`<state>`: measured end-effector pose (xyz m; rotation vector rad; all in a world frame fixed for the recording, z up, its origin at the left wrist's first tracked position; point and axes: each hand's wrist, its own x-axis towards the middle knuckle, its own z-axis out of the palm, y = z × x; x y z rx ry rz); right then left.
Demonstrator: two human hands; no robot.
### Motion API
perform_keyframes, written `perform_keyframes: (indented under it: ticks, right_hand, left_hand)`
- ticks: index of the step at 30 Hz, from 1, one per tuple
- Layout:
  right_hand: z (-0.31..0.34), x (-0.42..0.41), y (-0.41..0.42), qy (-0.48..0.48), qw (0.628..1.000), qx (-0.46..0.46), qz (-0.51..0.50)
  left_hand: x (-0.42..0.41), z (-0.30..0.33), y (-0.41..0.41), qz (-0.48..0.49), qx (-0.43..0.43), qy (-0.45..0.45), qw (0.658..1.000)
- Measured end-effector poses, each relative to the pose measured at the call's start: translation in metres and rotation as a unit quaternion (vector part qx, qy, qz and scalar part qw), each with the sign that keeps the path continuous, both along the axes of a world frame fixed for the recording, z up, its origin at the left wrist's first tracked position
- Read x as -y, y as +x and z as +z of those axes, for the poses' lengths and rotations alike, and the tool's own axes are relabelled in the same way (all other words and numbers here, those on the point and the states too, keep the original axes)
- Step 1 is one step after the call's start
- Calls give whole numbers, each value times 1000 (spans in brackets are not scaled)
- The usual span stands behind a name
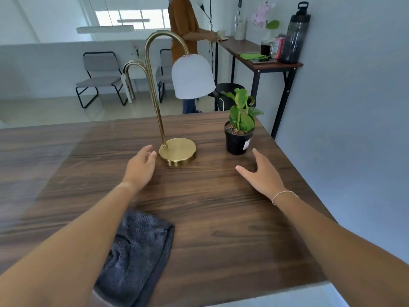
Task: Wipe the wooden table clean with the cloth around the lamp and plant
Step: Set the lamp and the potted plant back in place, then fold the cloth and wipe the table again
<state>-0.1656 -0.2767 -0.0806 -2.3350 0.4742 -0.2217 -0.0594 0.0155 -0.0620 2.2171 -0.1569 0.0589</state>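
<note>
A dark grey cloth lies crumpled on the wooden table near its front edge, partly under my left forearm. A brass lamp with a white shade stands mid-table. To its right stands a small green plant in a black pot. My left hand hovers open just left of the lamp's round base, fingers apart. Open as well, my right hand is spread just in front of and to the right of the pot. Neither hand holds anything.
The table's right edge runs close to a pale blue wall. Behind stands a narrow high table with a dark bottle, cans and a green cloth. A person in an orange top stands there. Grey chairs sit at the back left.
</note>
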Motion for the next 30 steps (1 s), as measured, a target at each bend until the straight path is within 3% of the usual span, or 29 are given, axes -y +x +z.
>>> perform_keyframes:
  ticks: [10,17,26,30]
  right_hand:
    - [-14,-23,-58,-181,980,-52,69]
    - [-12,-26,-73,-199,972,-56,112]
    - [-16,-23,-82,-195,971,-49,130]
    - [-13,-23,-80,-188,971,-55,137]
  left_hand:
    - [-62,-3,-73,-86,-16,182,979]
    - [-87,1,-111,-66,-6,284,957]
    - [-76,16,-119,-19,-31,445,895]
    - [-81,19,-115,-43,-38,428,902]
